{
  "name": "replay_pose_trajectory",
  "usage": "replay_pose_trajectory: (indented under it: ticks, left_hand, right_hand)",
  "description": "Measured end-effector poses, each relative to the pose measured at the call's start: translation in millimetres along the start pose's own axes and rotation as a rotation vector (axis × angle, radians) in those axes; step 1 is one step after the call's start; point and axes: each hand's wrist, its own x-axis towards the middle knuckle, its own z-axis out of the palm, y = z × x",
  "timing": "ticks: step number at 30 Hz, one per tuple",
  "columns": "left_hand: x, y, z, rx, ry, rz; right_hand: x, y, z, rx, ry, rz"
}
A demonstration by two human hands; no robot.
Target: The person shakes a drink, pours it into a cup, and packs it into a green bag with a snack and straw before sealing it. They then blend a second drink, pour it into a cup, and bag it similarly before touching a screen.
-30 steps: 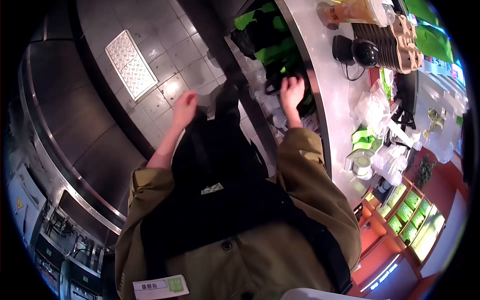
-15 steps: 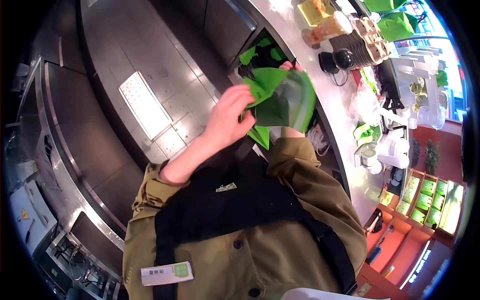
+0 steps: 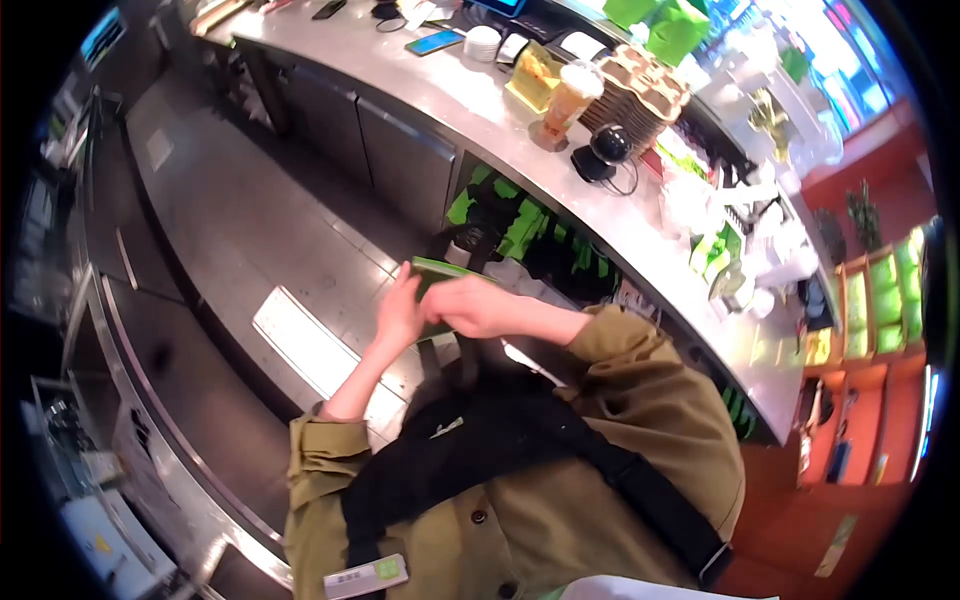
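My left hand point(image 3: 398, 308) is closed on the left edge of a green bag point(image 3: 452, 268), held in front of my waist. Across the near side of the same bag lies my right hand point(image 3: 474, 304), its fingers curled in and pressed together on it. Both hands cover much of the bag; only its bright green upper edge and a darker green patch below show. Beyond it, under the counter, is a shelf with folded green bags point(image 3: 522, 232).
A steel counter point(image 3: 500, 135) runs along the right. On it stand a drink cup point(image 3: 574, 98), stacked cardboard cup carriers point(image 3: 645, 92), a round black device point(image 3: 609, 143), a yellow box point(image 3: 535, 76) and a phone point(image 3: 435, 43). A pale panel point(image 3: 305, 340) lies on the tiled floor.
The bag, earlier spread with its silvery inside showing and my right hand behind it, is now lower and mostly covered. My hands have come together. The view has turned toward the counter's far end.
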Motion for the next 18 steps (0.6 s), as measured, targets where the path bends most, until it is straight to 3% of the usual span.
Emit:
replay_pose_trajectory:
  ticks: [1, 2, 3, 4, 5, 6, 7, 9, 10, 12, 13, 15, 18]
  left_hand:
    - [3.6, 0.3, 3.3, 0.010, -0.003, 0.017]
    - [9.9, -1.2, 9.8, 0.018, 0.007, 0.039]
    - [14.1, -0.3, 19.8, 0.020, -0.020, 0.069]
    - [16.2, 7.9, 30.1, 0.019, -0.051, 0.095]
    - [12.9, 41.2, 33.3, 0.022, -0.153, 0.045]
    - [7.7, 72.1, 34.5, -0.038, -0.271, 0.196]
    - [10.9, 76.3, 74.0, -0.420, -0.343, -0.101]
    - [2.5, 113.6, 67.3, -0.243, -0.308, 0.035]
    - [0.4, 101.0, 73.4, -0.065, -0.140, 0.402]
    - [0.6, 90.4, 53.9, -0.174, -0.127, 0.566]
    - [-0.8, 80.8, 34.4, -0.091, -0.276, 0.510]
    - [-11.2, 39.4, 36.7, 0.103, -0.423, 0.575]
    - [-13.5, 65.6, 9.9, 0.179, -0.637, 0.556]
  right_hand:
    - [-10.8, 31.2, 21.7, 0.119, -0.062, 0.178]
    - [-28.8, 67.0, 33.2, -0.031, -0.190, 0.397]
    - [-60.2, 116.1, 55.1, -0.372, -0.305, 0.360]
    - [-60.9, 118.5, 52.5, -0.743, -0.974, 0.330]
    - [-74.7, 130.8, 62.1, -0.705, -1.154, 0.424]
    - [-97.9, 140.3, 76.2, -0.627, -1.152, 0.542]
    - [-117.1, 143.5, 86.7, -0.552, -1.117, 0.633]
    - [-124.4, 139.0, 106.7, -0.450, -1.054, 0.724]
    - [-126.3, 139.5, 113.5, -0.412, -1.021, 0.757]
    - [-130.6, 132.8, 118.3, -0.359, -0.974, 0.803]
    - [-131.9, 132.2, 116.6, -0.339, -0.943, 0.816]
    - [-136.2, 126.6, 110.9, -0.296, -0.885, 0.861]
    - [-141.4, 120.4, 97.5, -0.252, -0.801, 0.909]
